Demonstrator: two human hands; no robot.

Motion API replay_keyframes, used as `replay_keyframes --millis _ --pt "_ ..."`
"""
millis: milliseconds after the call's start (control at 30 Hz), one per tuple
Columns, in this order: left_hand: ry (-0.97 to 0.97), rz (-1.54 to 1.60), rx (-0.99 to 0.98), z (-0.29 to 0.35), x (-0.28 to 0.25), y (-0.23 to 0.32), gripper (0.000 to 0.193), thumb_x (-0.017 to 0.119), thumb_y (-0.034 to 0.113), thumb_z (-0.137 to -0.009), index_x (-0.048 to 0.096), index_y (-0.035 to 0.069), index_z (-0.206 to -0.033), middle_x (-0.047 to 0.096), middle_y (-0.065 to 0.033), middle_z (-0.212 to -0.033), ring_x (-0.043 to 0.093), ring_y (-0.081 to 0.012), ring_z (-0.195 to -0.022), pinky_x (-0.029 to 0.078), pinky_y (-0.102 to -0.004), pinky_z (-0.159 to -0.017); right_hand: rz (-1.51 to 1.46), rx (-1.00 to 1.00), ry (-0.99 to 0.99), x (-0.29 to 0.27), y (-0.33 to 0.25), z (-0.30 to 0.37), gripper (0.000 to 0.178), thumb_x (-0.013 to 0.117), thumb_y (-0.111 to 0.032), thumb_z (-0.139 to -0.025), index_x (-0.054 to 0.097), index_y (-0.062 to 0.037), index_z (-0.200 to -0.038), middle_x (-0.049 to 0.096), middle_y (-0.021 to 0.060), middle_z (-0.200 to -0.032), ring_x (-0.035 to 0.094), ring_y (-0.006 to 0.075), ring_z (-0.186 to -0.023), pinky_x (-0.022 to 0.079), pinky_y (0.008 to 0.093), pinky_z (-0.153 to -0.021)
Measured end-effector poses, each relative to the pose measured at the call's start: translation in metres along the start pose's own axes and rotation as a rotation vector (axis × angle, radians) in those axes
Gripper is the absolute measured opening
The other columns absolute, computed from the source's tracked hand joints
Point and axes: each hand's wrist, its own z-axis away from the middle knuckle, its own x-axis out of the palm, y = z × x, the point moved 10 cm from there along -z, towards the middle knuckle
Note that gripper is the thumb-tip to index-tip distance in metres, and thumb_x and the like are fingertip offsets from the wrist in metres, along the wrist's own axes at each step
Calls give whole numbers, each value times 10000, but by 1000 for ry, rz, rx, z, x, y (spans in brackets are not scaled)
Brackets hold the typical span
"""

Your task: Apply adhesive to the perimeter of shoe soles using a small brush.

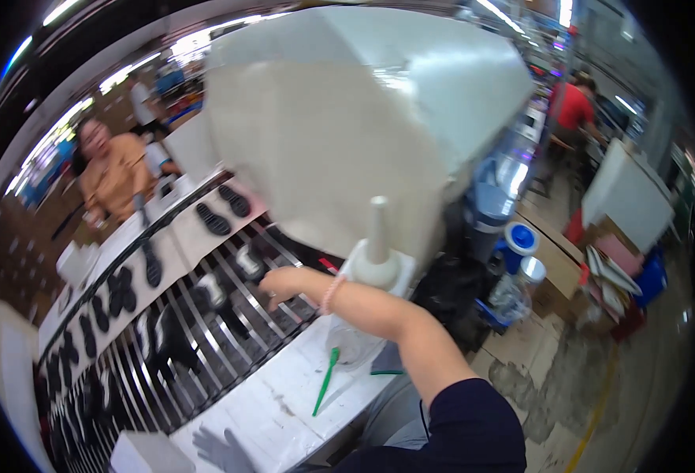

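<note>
My right hand [284, 285], bare and with a pink bead bracelet at its wrist, reaches out over the slatted metal rack [241, 303]. Its fingers are bent and a little apart, right beside a black shoe part with a white patch [249, 262]; whether they touch it I cannot tell. Nothing shows in that hand. A similar black and white shoe part [212, 293] lies on the slats to its left. Down at the lower edge, my left hand [223, 449] in a grey glove rests with fingers spread by the white worktop [276, 406], holding nothing.
A green-handled brush [328, 382] lies on the worktop near a white container with a tall neck [377, 260]. Dark soles [213, 219] line a pale belt beyond the rack. A big pale machine hood [324, 134] rises ahead. Across the line sits a person in orange [115, 177].
</note>
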Motion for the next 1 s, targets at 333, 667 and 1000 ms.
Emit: replay_keyframes --millis 333,667,1000 --pt "-117 416 -65 -29 7 10 734 494 474 -927 309 23 -1476 249 -229 -1539 155 -414 -1440 72 -552 -1163 -5 60 -26 -8 11 29 624 729 -340 -795 542 -56 -1318 636 222 -1166 606 367 -1090 478 430 -940" --pt "-68 393 -62 -26 5 15 722 499 476 -918 356 5 -1446 296 -234 -1512 220 -433 -1409 117 -573 -1147 33 71 -35 -8 13 36 655 732 -385 -796 532 -56 -1325 640 226 -1150 618 379 -1055 490 432 -915" --pt "-11 423 -59 -25 7 13 728 521 478 -902 373 5 -1436 315 -228 -1501 244 -418 -1399 111 -583 -1140 9 64 -19 -12 8 36 674 758 -325 -788 512 -25 -1339 631 223 -1189 605 349 -1113 476 392 -954"
